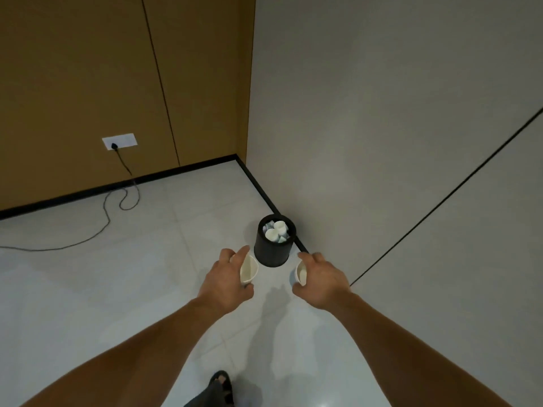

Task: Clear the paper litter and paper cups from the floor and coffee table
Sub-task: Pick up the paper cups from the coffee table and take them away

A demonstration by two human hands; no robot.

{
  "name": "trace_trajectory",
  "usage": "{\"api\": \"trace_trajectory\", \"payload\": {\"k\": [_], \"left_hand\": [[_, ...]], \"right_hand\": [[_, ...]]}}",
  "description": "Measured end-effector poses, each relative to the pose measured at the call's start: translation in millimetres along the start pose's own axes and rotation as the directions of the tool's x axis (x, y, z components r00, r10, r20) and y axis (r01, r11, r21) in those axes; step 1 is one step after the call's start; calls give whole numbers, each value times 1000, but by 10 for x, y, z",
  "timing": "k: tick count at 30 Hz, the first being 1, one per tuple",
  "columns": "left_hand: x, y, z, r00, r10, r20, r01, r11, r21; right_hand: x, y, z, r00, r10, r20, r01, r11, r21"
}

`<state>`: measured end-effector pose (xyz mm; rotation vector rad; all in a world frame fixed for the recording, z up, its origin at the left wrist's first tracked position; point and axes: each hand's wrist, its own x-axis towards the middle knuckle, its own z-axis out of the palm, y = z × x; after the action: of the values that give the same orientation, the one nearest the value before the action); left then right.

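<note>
Sandalled foot (221, 384) planted on pale floor tiles (88, 289). Far left, a black cable (105, 221) trails from a socket (119, 141) in the wood-panelled wall. Left hand (224, 277) curls round a paper cup (248, 269) — just beyond stands a black bin (270, 255) holding discarded cups (276, 230), tight against the grey wall (382, 113) — right hand (321, 277) grips a second cup (301, 272).

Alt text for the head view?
A person's left hand grips one white paper cup and the right hand a second white paper cup, both held out toward a round black waste bin holding paper cups, beside a grey wall. A black cable trails over the white tiled floor.
</note>
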<state>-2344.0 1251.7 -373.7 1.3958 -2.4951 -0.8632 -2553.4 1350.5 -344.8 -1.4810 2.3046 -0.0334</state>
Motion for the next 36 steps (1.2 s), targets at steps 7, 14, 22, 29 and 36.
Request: {"api": "trace_trajectory", "payload": {"k": [7,14,22,29,36], "left_hand": [[1426,275,60,998,39,49,-40,999,19],[2840,524,321,999,-35,2,35,999,-2],[3699,252,732,963,-267,31,269,958,-98],[4590,-342,1395,930,-353,101,366,908,-205],[5390,-1013,2488,879,-465,105,476,842,-253]], "right_hand": [[1144,361,-340,999,31,15,-32,999,41],[2667,890,-691,995,-41,85,41,999,7],[4003,1095,-576,953,-141,267,145,989,4],[5144,1188,-37,922,-139,361,151,988,-7],[6394,1286,1022,909,-196,368,217,976,-15]]}}
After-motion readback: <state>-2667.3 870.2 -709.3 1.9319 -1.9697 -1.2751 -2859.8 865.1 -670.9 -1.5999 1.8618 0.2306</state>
